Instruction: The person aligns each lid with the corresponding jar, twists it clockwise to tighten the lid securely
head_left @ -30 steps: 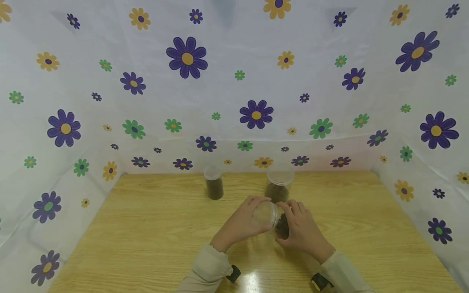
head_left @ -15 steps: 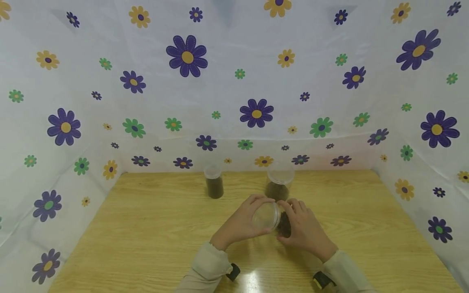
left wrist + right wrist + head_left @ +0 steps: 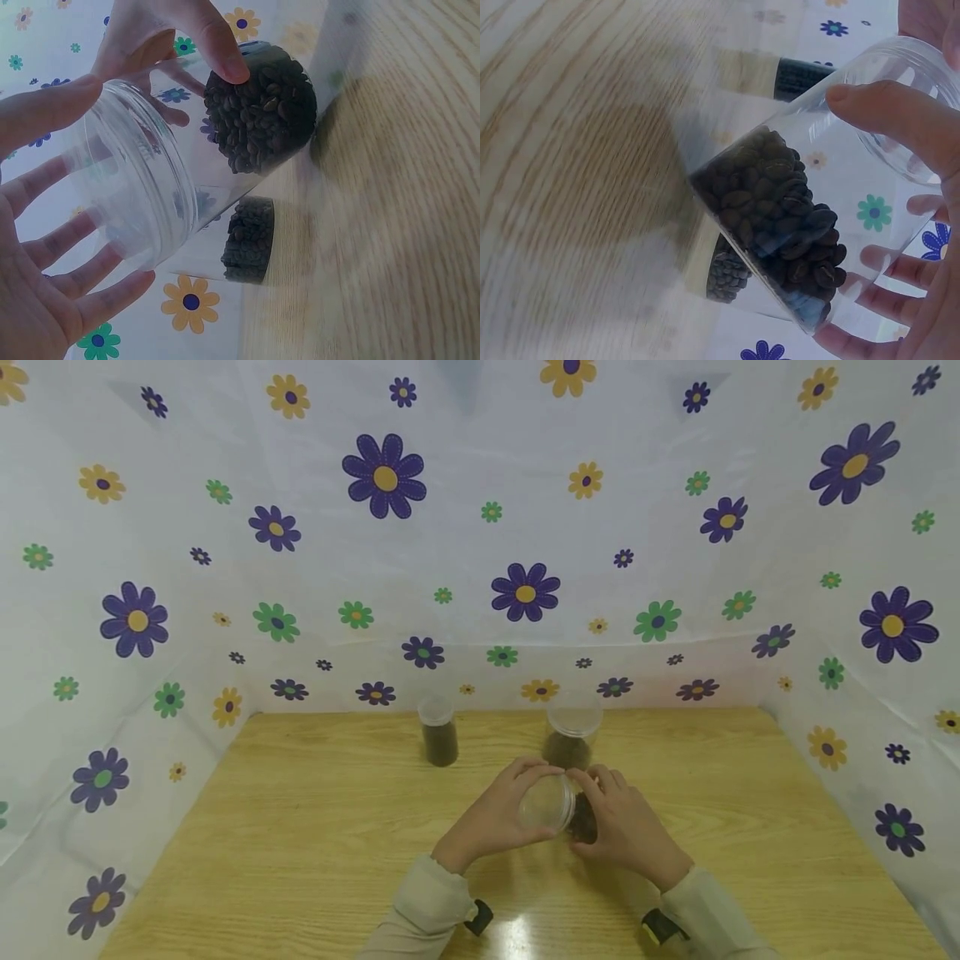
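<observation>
A clear jar (image 3: 821, 139) with dark coffee beans (image 3: 776, 217) in its lower part is tilted, its base low over the wooden table and its mouth end toward the left hand. My right hand (image 3: 630, 831) grips the jar's body, thumb on the near side and fingers spread around it. My left hand (image 3: 495, 814) holds the clear lid (image 3: 142, 169) by its edge, thumb on one side and fingers on the other. The lid sits at the jar's mouth, in line with it. Both hands nearly meet at the top of the jar.
A narrow jar (image 3: 440, 743) with dark contents stands at the back of the wooden table (image 3: 330, 827). Right behind the hands is a wider lidded jar (image 3: 567, 750) of beans. White flower-printed cloth (image 3: 450, 552) encloses the back and both sides.
Both hands, with the jar and lid between them, have shifted slightly to the right. The grips look the same, and the two jars at the back have stayed in place.
</observation>
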### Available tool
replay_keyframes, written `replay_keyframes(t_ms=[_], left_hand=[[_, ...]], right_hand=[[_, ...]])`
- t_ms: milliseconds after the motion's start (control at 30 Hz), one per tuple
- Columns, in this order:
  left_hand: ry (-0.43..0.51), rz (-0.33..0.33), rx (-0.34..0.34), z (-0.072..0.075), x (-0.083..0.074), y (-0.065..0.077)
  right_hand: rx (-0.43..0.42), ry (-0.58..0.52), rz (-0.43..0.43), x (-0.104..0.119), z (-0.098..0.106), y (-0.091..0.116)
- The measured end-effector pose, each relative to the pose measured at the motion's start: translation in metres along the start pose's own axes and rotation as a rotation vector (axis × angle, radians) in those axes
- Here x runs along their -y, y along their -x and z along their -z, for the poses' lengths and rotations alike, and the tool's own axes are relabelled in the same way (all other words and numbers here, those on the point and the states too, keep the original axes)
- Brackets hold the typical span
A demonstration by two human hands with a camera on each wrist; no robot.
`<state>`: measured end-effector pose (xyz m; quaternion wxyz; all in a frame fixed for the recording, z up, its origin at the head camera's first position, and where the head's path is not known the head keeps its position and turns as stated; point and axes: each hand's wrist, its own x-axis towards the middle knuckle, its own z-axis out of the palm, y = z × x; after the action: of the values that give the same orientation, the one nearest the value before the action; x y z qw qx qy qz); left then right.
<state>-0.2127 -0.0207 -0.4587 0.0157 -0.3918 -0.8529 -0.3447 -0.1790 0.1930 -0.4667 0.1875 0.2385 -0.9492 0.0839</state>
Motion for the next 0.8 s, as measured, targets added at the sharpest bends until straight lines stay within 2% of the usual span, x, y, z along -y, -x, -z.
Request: replay_keyframes(t_ms=[333, 600, 800], left_hand=[[0.0, 0.002, -0.003, -0.0005, 0.0011, 0.0003], [0.009, 0.005, 0.005, 0.0007, 0.0007, 0.0], [0.003, -0.024, 0.019, 0.0016, 0.0011, -0.001]], right_hand=[[-0.008, 0.145, -0.014, 0.0012, 0.0014, 0.0], [-0.001, 0.143, -0.017, 0.0004, 0.0006, 0.0002], [0.019, 0.114, -0.03, -0.0004, -0.0004, 0.0005]])
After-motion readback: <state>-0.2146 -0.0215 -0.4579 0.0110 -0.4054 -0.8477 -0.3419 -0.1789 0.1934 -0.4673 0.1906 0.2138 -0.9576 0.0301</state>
